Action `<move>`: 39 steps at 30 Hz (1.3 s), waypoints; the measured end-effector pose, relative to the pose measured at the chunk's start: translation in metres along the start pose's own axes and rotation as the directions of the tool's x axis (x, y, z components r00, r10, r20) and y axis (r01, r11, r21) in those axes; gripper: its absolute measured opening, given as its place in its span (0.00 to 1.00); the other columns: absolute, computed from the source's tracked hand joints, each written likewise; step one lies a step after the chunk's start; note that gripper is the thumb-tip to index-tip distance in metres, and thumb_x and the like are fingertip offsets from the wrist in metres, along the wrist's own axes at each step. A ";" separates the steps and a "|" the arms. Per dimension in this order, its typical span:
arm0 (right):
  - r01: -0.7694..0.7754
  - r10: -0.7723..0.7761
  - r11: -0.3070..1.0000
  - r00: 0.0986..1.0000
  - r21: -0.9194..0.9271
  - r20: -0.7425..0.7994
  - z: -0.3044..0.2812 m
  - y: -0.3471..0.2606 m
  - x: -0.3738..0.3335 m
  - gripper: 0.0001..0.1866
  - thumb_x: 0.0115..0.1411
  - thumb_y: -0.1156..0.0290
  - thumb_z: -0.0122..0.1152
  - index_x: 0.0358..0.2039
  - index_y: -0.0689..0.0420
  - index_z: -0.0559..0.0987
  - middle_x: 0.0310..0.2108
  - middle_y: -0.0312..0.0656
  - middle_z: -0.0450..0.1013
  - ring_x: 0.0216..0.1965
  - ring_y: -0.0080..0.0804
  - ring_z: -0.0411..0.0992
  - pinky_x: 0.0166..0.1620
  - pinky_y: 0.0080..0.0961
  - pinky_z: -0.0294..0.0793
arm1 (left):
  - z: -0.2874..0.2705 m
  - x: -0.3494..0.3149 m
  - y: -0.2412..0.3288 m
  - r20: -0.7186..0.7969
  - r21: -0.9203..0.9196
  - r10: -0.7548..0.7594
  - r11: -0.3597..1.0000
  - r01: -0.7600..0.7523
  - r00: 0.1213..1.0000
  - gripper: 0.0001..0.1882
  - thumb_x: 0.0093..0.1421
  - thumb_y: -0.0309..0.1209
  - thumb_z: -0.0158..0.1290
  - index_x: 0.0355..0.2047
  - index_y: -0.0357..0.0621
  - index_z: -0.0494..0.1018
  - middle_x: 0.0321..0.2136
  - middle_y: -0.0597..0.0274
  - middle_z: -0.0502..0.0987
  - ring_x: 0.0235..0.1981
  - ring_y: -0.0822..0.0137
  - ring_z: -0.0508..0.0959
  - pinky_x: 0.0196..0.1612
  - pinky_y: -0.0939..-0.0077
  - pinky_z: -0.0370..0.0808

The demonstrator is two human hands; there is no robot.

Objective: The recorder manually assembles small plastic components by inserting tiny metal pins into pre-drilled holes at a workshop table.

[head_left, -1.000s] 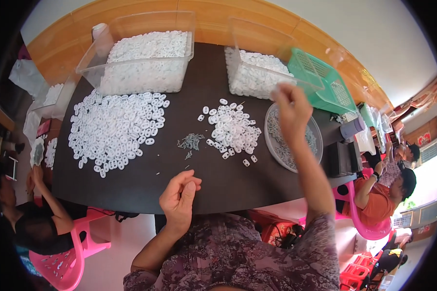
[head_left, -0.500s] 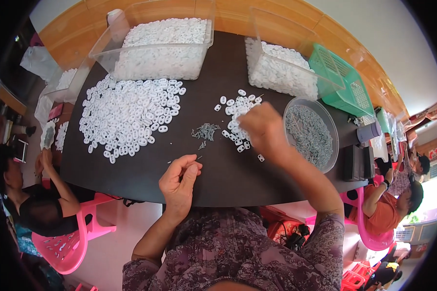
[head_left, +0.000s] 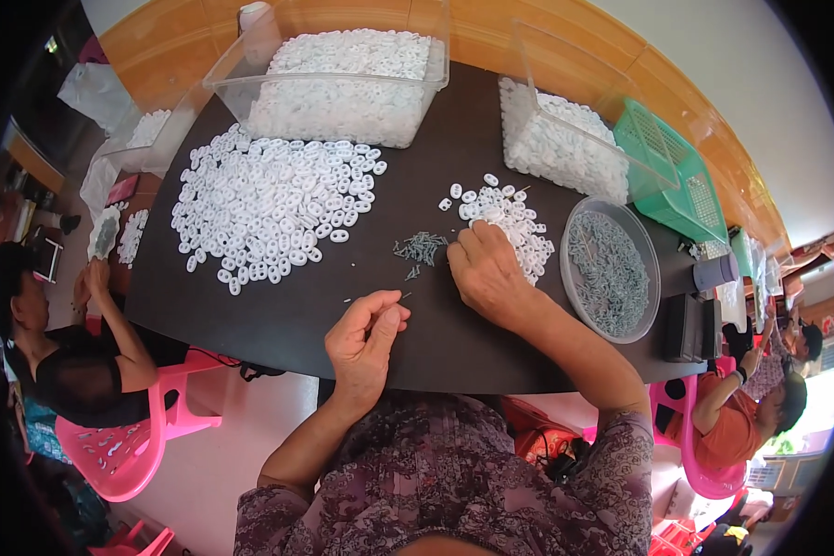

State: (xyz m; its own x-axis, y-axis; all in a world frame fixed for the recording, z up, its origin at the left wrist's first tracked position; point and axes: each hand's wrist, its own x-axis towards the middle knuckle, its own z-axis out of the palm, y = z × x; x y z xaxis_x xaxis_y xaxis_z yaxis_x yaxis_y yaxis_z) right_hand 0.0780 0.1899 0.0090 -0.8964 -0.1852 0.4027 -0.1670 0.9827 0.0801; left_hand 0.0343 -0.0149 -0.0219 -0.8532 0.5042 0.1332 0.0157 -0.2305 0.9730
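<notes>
My left hand (head_left: 366, 345) is above the front of the dark table, thumb and forefinger pinched on a thin, small screw (head_left: 406, 296). My right hand (head_left: 489, 276) is closed, its fingertips turned down beside a little heap of grey screws (head_left: 421, 247); what those fingers hold, if anything, is hidden. Partly behind that hand lies a small pile of white oval plastic pieces with two holes (head_left: 521, 222). A far bigger pile of the same white pieces (head_left: 273, 204) spreads over the table's left side.
Two clear bins (head_left: 343, 102) (head_left: 565, 139) of white pieces stand along the back. At the right are a round tub (head_left: 656, 278) of grey screws, a green basket (head_left: 672, 167), a cup (head_left: 713, 272) and a black box (head_left: 686, 326). People sit on both sides on pink chairs (head_left: 125, 454).
My right hand has come down and left from over the small white pile to beside the screw heap. My left hand keeps its pinch. The whole view has shifted slightly.
</notes>
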 end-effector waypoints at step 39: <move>-0.035 0.070 0.952 0.992 0.305 -0.105 0.016 -0.051 0.008 0.08 0.43 0.81 0.64 0.24 0.59 0.74 0.24 0.41 0.65 0.28 0.38 0.64 0.29 0.32 0.65 | -0.029 0.001 0.019 0.028 -0.269 -0.234 0.934 0.233 0.972 0.06 0.59 0.26 0.56 0.34 0.36 0.73 0.28 0.62 0.77 0.26 0.77 0.74 0.29 0.85 0.70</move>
State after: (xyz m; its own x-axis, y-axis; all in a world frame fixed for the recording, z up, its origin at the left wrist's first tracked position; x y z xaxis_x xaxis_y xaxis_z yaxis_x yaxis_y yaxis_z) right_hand 0.0725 0.1379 -0.0065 -0.8579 -0.1157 0.5007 -0.2532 0.9430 -0.2158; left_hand 0.0184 -0.0432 -0.0091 -0.8182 0.5673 -0.0930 -0.3244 -0.3221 0.8894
